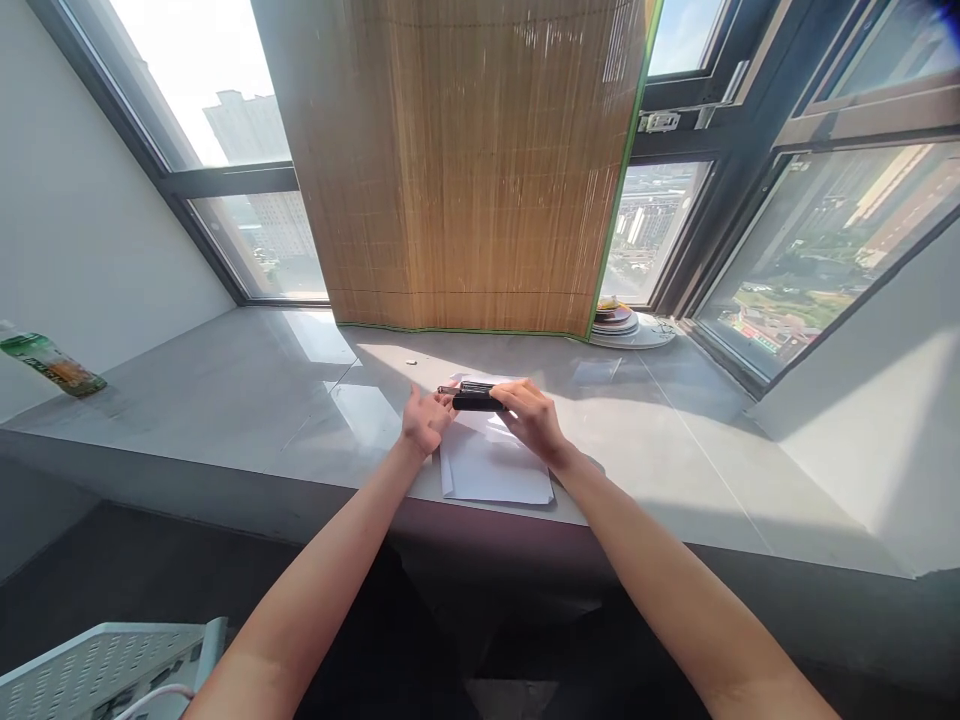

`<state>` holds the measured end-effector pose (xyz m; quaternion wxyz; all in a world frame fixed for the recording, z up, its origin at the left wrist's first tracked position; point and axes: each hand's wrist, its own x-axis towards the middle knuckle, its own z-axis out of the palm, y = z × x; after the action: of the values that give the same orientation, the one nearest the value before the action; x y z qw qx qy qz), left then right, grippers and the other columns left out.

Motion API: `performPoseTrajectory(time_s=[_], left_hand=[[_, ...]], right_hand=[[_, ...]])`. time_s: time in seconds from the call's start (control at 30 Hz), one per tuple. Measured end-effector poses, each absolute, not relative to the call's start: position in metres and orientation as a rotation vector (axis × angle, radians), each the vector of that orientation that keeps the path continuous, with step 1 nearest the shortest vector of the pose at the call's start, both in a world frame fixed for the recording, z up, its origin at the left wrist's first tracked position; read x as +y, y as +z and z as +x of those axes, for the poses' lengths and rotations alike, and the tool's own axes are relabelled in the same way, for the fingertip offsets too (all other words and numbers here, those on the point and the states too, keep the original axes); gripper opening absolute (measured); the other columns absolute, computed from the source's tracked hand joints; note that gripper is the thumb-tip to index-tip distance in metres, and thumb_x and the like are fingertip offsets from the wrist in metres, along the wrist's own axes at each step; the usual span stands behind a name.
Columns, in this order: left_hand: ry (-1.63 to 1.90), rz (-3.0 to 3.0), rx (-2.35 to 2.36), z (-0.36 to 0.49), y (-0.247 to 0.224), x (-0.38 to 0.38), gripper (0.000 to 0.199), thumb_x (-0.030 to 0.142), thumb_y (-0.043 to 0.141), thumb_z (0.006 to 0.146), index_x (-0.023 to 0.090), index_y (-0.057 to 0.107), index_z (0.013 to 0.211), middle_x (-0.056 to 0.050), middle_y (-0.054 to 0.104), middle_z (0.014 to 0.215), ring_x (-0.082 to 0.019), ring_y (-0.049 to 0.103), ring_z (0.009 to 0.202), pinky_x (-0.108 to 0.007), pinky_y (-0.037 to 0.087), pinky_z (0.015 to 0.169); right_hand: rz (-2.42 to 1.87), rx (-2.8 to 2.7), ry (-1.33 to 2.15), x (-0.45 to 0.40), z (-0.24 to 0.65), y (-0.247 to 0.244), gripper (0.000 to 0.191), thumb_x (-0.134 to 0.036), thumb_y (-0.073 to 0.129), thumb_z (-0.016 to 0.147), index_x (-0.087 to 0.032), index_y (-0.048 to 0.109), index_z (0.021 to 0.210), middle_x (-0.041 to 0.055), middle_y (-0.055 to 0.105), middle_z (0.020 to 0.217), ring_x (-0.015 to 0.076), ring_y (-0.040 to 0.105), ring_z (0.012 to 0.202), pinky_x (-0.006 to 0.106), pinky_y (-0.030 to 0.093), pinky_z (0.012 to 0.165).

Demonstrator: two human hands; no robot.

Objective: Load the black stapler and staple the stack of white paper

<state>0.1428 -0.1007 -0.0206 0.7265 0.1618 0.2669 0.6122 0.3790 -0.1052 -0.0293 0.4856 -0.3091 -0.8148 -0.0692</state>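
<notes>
A black stapler (477, 398) with a metal piece at its left end is held level above the paper. My right hand (534, 412) grips its right end between thumb and fingers. At the other end my left hand (424, 420) has its palm turned partly up, its fingers closed at the metal tip and partly hidden by the stapler. White sheets of paper (495, 468) lie beneath both hands near the sill's front edge, with a corner curled at the lower right. Behind the left hand sits a small pale piece (411, 362), too small to name.
A wide grey sill (330, 440) runs below the windows. A bamboo blind (465, 180) hangs down to its back. Plates (619, 328) are stacked at the back right. A green bottle (52, 364) leans at the far left. A white perforated rack (112, 665) stands below, left.
</notes>
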Motion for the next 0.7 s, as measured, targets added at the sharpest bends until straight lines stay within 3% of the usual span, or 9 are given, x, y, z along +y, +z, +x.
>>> performPoseTrajectory(time_s=[0.13, 0.37, 0.53, 0.63, 0.7], left_hand=[[1.297, 0.418, 0.624, 0.141, -0.021, -0.101, 0.072, 0.06, 0.021, 0.114, 0.009, 0.072, 0.118, -0.018, 0.075, 0.101, -0.025, 0.076, 0.093, -0.037, 0.067, 0.081], [1.316, 0.383, 0.764, 0.142, -0.031, -0.093, 0.023, 0.016, 0.052, 0.11, 0.009, 0.074, 0.112, -0.009, 0.076, 0.089, -0.014, 0.073, 0.074, -0.023, 0.061, 0.078], [1.391, 0.367, 0.775, 0.141, -0.035, -0.09, 0.026, 0.001, 0.057, 0.101, 0.006, 0.073, 0.121, -0.013, 0.079, 0.102, -0.016, 0.078, 0.09, -0.025, 0.062, 0.095], [1.525, 0.407, 0.73, 0.138, -0.032, -0.092, 0.034, -0.001, 0.053, 0.102, 0.01, 0.07, 0.13, -0.014, 0.079, 0.118, -0.016, 0.078, 0.109, -0.026, 0.058, 0.109], [1.648, 0.451, 0.686, 0.136, -0.03, -0.093, 0.034, 0.002, 0.054, 0.104, 0.013, 0.068, 0.133, -0.015, 0.077, 0.129, -0.018, 0.075, 0.123, -0.029, 0.056, 0.114]], right_hand=[[-0.624, -2.111, -0.394, -0.108, 0.375, -0.03, 0.031, -0.007, 0.054, 0.105, -0.027, 0.073, 0.119, 0.0047, 0.08, 0.113, 0.0221, 0.068, 0.1, 0.04, 0.058, 0.094], [-0.532, -2.223, -0.449, -0.111, 0.375, -0.031, 0.036, -0.005, 0.051, 0.106, -0.029, 0.072, 0.124, 0.0052, 0.077, 0.116, 0.0218, 0.067, 0.107, 0.043, 0.056, 0.104], [-0.687, -2.002, -0.219, -0.108, 0.373, -0.031, 0.024, -0.013, 0.057, 0.103, -0.026, 0.074, 0.113, 0.008, 0.077, 0.11, 0.0248, 0.067, 0.099, 0.044, 0.059, 0.093], [-0.893, -1.725, 0.089, -0.102, 0.378, -0.029, 0.012, -0.026, 0.069, 0.096, -0.024, 0.075, 0.105, 0.0086, 0.076, 0.105, 0.0262, 0.068, 0.093, 0.045, 0.061, 0.086], [-1.0, -1.606, 0.254, -0.097, 0.384, -0.029, 0.015, -0.032, 0.076, 0.088, -0.023, 0.076, 0.1, 0.0074, 0.076, 0.102, 0.0259, 0.07, 0.089, 0.043, 0.061, 0.082]])
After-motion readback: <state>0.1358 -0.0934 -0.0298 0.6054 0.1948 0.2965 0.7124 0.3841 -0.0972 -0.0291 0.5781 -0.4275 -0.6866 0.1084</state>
